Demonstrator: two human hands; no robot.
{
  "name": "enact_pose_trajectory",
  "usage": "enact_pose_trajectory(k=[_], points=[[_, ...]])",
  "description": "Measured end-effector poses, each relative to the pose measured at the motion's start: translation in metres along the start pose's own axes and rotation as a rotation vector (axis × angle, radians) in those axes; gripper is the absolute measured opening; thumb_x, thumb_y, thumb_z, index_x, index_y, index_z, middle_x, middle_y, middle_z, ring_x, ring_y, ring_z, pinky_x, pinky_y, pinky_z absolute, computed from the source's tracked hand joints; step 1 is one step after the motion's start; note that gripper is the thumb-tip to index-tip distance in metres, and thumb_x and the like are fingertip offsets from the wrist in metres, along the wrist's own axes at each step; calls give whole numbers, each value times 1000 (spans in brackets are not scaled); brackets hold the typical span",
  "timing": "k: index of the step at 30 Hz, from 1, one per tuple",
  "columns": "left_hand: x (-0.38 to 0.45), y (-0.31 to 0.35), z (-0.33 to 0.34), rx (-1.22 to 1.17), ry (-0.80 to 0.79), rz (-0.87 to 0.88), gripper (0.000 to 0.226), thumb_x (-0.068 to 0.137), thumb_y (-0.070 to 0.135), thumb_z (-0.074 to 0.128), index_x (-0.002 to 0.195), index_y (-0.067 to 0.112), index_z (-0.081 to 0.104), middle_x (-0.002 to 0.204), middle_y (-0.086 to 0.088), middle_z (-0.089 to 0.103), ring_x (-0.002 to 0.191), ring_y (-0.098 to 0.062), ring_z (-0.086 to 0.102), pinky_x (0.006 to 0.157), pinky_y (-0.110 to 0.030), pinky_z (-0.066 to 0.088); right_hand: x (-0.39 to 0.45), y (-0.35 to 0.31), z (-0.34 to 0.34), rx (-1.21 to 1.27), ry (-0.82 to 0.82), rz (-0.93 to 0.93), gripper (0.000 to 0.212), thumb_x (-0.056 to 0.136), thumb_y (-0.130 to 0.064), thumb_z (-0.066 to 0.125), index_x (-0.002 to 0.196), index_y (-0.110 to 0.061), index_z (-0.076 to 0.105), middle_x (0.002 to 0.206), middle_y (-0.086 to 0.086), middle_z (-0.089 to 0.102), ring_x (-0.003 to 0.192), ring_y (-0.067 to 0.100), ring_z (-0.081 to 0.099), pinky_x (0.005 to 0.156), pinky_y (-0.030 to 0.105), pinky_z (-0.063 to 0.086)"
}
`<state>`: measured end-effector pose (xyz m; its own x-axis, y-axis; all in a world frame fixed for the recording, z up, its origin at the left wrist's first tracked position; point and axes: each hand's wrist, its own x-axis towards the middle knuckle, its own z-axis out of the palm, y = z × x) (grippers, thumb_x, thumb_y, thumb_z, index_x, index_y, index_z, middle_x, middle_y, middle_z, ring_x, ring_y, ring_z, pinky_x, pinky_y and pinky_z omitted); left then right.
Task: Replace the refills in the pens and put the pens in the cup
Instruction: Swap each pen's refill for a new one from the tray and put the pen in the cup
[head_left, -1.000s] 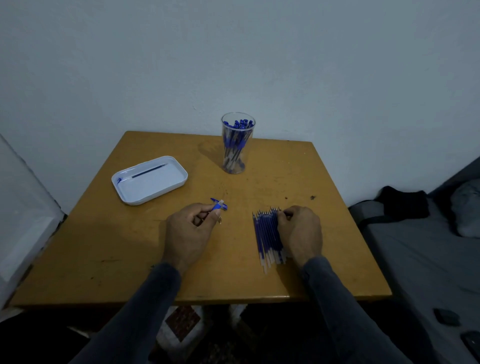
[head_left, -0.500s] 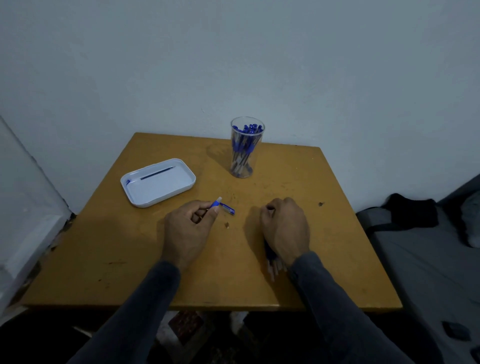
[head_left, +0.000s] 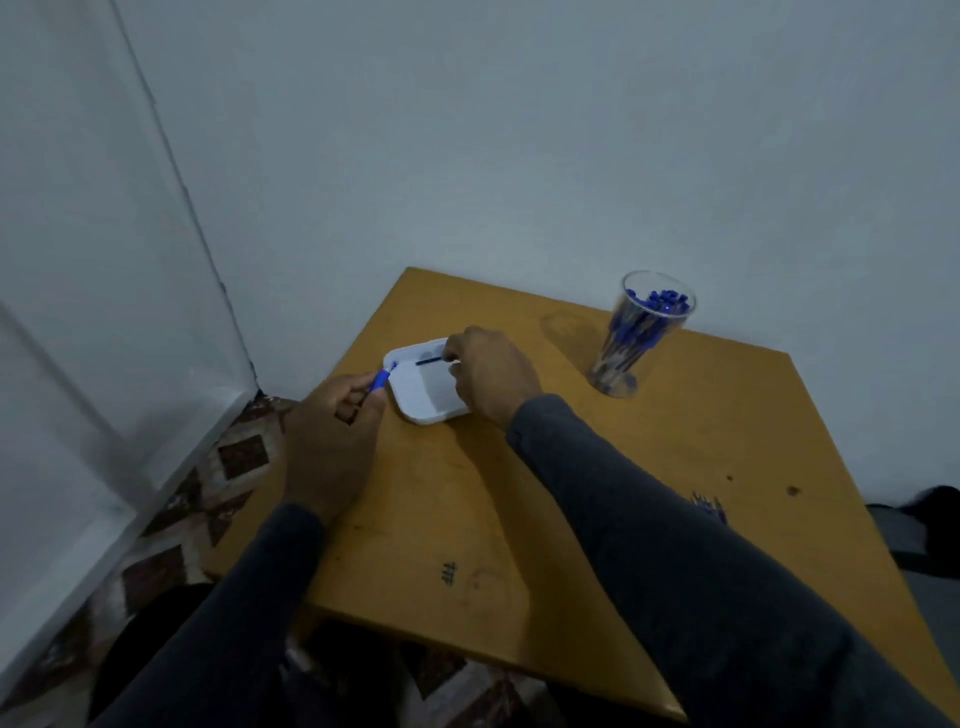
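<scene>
Right hand (head_left: 493, 376) pinches refill (head_left: 429, 360) over tray (head_left: 423, 413).

Blue on white, mustard and grey

The table (head_left: 597, 483) is mustard-yellow with small dark specks and a black scribble near its lower edge. Mid-frame, a white tray (head_left: 423, 402) carries a dark, near-black thin refill (head_left: 428, 360). The left hand (head_left: 332, 415) shows a bright blue pen (head_left: 381, 379) with a whitish tip. Upper right, a clear cup (head_left: 641, 335) is packed with blue-capped pens. Both sleeves are charcoal grey. The wall is pale blue-grey. Lower left, the floor (head_left: 171, 525) is patterned in brown and cream diamonds.
</scene>
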<state>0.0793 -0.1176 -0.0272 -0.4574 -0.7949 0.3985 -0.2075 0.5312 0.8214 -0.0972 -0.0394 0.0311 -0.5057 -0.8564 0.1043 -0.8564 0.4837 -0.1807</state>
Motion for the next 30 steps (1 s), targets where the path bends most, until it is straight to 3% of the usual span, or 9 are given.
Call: enact_pose_trajectory(k=[4,8,10,15,18,21,24,27,30], points=[[12,-20,-13,49,1,-28,27,99,24,61,123,13,69,105,3,67,92,-9,60,79,-10,41,31,-11,17,-89,-75,-99,29,100,-8,50,124,-12,67,122,11,64,112,28,60,85,34,46],[15,-32,-12,41,30,-7,27,98,27,63,119,12,72,98,3,69,90,-12,63,84,-28,53,45,-14,36,-144,-102,-146,23,101,-10,50,118,-9,66,118,13,59,103,30,62,80,34,46],[17,-35,-11,22,31,-7,33,94,33,61,118,12,73,100,1,72,91,-14,65,84,-30,54,48,-14,39,-123,-87,-139,21,101,-10,51,117,-9,66,117,13,58,100,29,62,82,35,50],[16,-36,-9,24,29,-15,21,97,21,66,116,13,73,85,10,65,80,1,60,75,-15,49,46,-13,40,-63,-68,-133,19,100,-8,52,115,-8,64,116,12,57,98,29,60,79,37,49],[15,-36,-9,8,30,-31,21,97,21,67,116,15,73,86,8,66,81,0,61,75,-19,52,42,-12,38,-58,-61,-134,18,101,-9,52,115,-9,62,118,11,57,106,29,55,84,39,50],[16,-34,-10,3,14,-45,27,96,31,64,118,17,73,83,7,66,79,-5,61,75,-23,53,34,-12,25,27,-22,-102,17,101,-7,49,113,-13,59,107,6,56,101,23,51,78,35,43],[15,-27,-11,39,-22,-38,25,99,25,63,120,16,72,82,7,65,78,-10,61,77,-27,52,18,-10,8,120,70,-88,16,105,-13,46,115,-17,58,92,-1,50,88,22,49,68,37,44],[9,-13,-8,20,-58,10,24,100,20,61,121,15,71,81,11,66,76,-2,62,72,-20,50,0,0,-3,209,143,-87,19,103,-12,50,117,-23,58,95,1,62,85,21,56,64,39,51],[-3,2,1,-29,-87,45,28,99,21,62,125,14,70,85,4,70,74,-8,64,65,-21,52,-23,15,-14,456,92,-5,26,100,-5,51,106,-17,73,91,0,73,78,9,61,66,27,46]])
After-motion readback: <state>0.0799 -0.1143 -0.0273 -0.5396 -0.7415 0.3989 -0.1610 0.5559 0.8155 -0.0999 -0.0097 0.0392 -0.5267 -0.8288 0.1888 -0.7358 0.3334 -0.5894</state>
